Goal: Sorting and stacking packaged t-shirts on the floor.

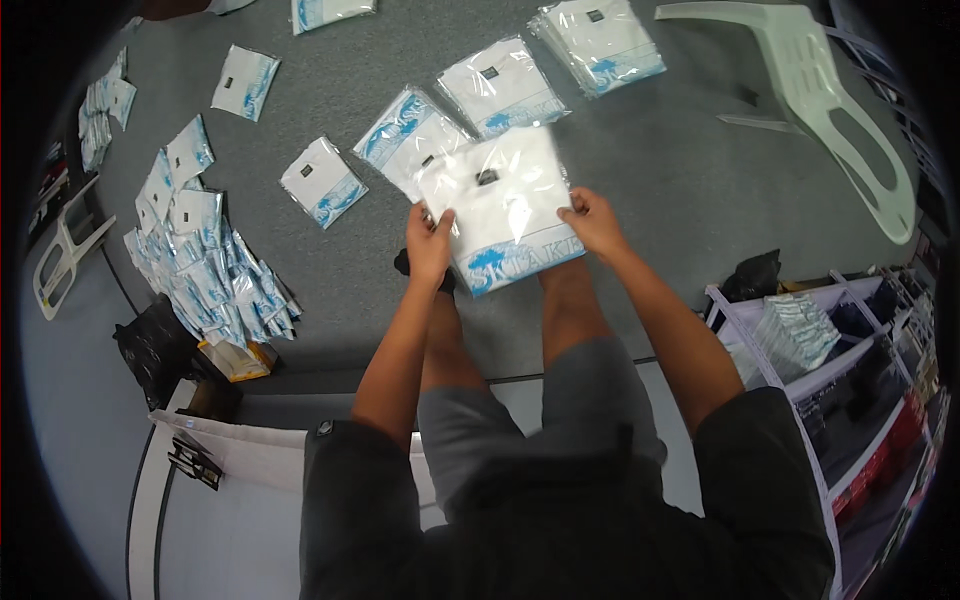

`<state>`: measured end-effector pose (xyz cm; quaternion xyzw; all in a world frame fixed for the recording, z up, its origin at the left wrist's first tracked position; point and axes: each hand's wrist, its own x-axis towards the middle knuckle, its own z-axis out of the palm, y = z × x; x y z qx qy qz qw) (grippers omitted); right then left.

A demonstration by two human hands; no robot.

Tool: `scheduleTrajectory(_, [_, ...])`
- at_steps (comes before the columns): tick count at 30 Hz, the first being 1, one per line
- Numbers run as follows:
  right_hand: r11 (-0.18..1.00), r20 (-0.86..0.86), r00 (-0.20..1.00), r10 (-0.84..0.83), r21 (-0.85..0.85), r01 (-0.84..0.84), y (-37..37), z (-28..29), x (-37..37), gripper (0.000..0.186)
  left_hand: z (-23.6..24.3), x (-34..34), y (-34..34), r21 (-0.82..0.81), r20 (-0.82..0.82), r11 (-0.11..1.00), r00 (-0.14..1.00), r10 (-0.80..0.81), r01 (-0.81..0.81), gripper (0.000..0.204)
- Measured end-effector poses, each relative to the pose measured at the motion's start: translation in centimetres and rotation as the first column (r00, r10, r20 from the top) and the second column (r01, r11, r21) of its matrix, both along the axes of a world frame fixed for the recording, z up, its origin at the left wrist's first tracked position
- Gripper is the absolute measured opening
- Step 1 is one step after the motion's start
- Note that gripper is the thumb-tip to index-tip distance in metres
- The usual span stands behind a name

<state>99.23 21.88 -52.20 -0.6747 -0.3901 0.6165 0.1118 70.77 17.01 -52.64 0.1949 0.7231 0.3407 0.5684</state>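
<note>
Between my hands is a folded white shirt in a clear plastic bag point(512, 205), printed in blue along its near edge. My left hand point(430, 242) grips its left side, thumb on top. At the right edge my right hand point(595, 222) pinches it the same way. The held pack partly covers another bagged shirt point(408, 135) on the floor. Beyond it lie one more bagged shirt point(500, 85) and a small stack of bagged shirts point(600, 45).
A big heap of bagged shirts point(200, 250) spreads at the left, with single packs point(325, 183) nearby. A pale green plastic chair point(800, 95) lies at the far right. Purple shelving point(765, 365) holds goods on the right. A black plastic bag point(155, 340) sits left.
</note>
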Motion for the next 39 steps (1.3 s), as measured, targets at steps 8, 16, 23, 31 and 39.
scheduleTrajectory(8, [0.834,-0.190,0.903,-0.384,-0.491,0.251,2.9,-14.5,-1.1,0.027,-11.9,5.4,18.3,0.059,-0.679,0.701,0.543,-0.494,0.711,0.034])
scheduleTrajectory(16, [0.407,-0.348,0.211,-0.913,-0.786,0.465,5.2,-24.0,-13.1,0.020,-19.2,15.2,28.4,-0.376,-0.777,0.014,-0.308,-0.548,0.926,0.034])
scheduleTrajectory(23, [0.279,-0.370,-0.107,-0.923,-0.834,0.477,9.2,-25.2,-15.5,0.022,-24.8,13.9,25.1,-0.546,-0.674,-0.019,-0.453,-0.584,0.837,0.053])
scheduleTrajectory(31, [0.790,0.060,0.939,-0.340,-0.523,0.320,10.0,-25.6,-7.1,0.034,-25.2,12.4,22.9,-0.529,-0.639,0.023,-0.380,-0.668,0.849,0.061])
scheduleTrajectory(39, [0.883,0.136,0.985,-0.107,-0.442,0.157,9.3,-25.6,-7.4,0.031,-22.3,8.4,19.9,-0.150,-0.702,0.303,0.115,-0.703,0.941,0.062])
